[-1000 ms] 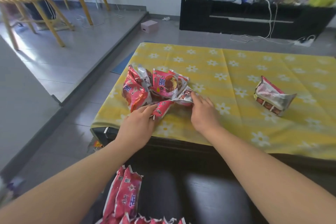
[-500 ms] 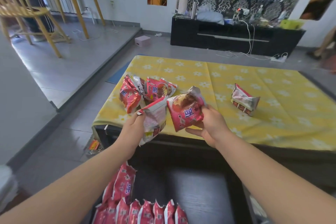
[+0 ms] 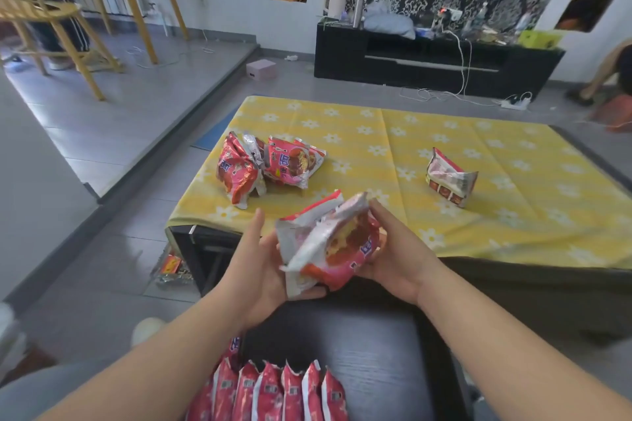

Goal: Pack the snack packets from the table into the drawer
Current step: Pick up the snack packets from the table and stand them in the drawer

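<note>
A pair of red snack packets (image 3: 328, 246) is gripped, pressed together, between the left hand (image 3: 260, 270), fingers curled beneath, and the right hand (image 3: 393, 249), thumb laid on top, above the open drawer (image 3: 369, 345). A row of packets (image 3: 273, 390) is stood upright at the drawer's near left. On the yellow flowered tablecloth (image 3: 496, 222) a heap of packets (image 3: 266, 166) is seen at the left, a lone packet (image 3: 449, 178) well apart to the right.

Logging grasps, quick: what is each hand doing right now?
Left hand: holding the two snack packets from below.
Right hand: gripping the same packets.
</note>
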Motion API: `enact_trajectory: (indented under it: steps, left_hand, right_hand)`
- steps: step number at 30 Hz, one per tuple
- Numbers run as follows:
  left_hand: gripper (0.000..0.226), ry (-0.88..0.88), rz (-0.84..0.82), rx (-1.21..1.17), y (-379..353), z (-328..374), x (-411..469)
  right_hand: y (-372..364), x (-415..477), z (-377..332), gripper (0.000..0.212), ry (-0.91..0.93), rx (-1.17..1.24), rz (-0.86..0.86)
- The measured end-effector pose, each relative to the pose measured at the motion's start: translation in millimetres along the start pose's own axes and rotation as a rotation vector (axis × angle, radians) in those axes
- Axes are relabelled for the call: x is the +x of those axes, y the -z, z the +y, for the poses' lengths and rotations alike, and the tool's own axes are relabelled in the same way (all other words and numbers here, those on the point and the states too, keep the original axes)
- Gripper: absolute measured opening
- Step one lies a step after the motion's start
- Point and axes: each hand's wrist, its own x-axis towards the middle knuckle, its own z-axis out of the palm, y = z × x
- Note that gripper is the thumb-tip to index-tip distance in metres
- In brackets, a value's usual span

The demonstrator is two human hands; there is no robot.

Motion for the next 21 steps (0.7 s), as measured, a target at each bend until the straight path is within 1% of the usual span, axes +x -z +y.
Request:
enact_trajectory:
  steps: [1,2,4,5,6,8,10,11,12,13,14,15,16,17,18,19,21]
  left_hand:
    - [0.071,-0.003,-0.012,-0.050,-1.7,-2.6,1.4]
    - [0.063,-0.008,-0.014,-0.056,-4.6,-4.6,2.5]
    - [0.038,-0.032,0.010,0.089,-7.0,-11.3,9.3]
    - [0.039,-0.050,0.036,0.175,-7.9,-16.1,12.3]
    - [0.044,-0.049,0.066,0.230,-8.7,-19.8,13.0]
    - [0.056,-0.023,0.084,0.229,-7.6,-24.4,13.4]
    - [0.088,0.062,0.059,0.189,-5.4,-22.0,10.6]
    - [0.096,0.109,0.023,0.179,-4.9,-18.8,9.2]
    - [0.092,0.151,-0.028,0.178,-4.9,-15.3,7.7]
    - [0.075,0.170,-0.062,0.157,-4.5,-13.5,8.6]
    - [0.061,0.171,-0.065,0.123,-3.5,-11.6,9.2]
    - [0.054,0.153,-0.043,0.096,-3.1,-10.2,10.9]
    - [0.050,0.132,-0.016,0.069,-2.3,-8.2,11.7]
    - [0.046,0.109,0.004,0.030,-0.4,-6.3,14.0]
    - [0.042,0.081,0.020,-0.012,-0.1,-3.6,14.5]
    - [0.040,0.045,0.027,-0.035,-0.1,-1.5,14.3]
    - [0.043,-0.039,0.062,-0.014,1.2,1.5,15.1]
  right_hand:
    - [-1.3,0.6,2.5,0.064,-0.001,-0.004,-0.012]
    - [-4.1,1.6,4.9,0.065,0.000,-0.017,-0.017]
    - [-9.1,5.8,14.0,0.053,0.012,-0.052,0.028]
    - [-10.2,8.4,19.8,0.046,0.019,-0.056,0.060]
    - [-11.0,10.3,25.2,0.039,0.025,-0.058,0.086]
    - [-13.6,12.6,31.9,0.028,0.035,-0.064,0.110]
    - [-16.6,13.9,32.5,0.020,0.051,-0.061,0.102]
    - [-17.4,14.3,31.7,0.018,0.060,-0.062,0.091]
    - [-18.8,15.1,30.9,0.021,0.060,-0.048,0.073]
    - [-19.4,15.6,29.8,0.028,0.051,-0.029,0.053]
    - [-20.3,16.6,29.5,0.036,0.047,-0.021,0.046]
    - [-20.1,16.1,27.7,0.039,0.062,-0.015,0.050]
    - [-19.1,16.5,25.6,0.034,0.100,-0.014,0.073]
    - [-17.6,17.2,23.4,0.022,0.140,-0.011,0.108]
    - [-15.9,17.2,20.6,0.014,0.163,-0.001,0.140]
    - [-13.8,16.8,17.3,0.021,0.180,0.003,0.181]
    - [-9.7,15.9,10.5,0.036,0.232,-0.012,0.224]
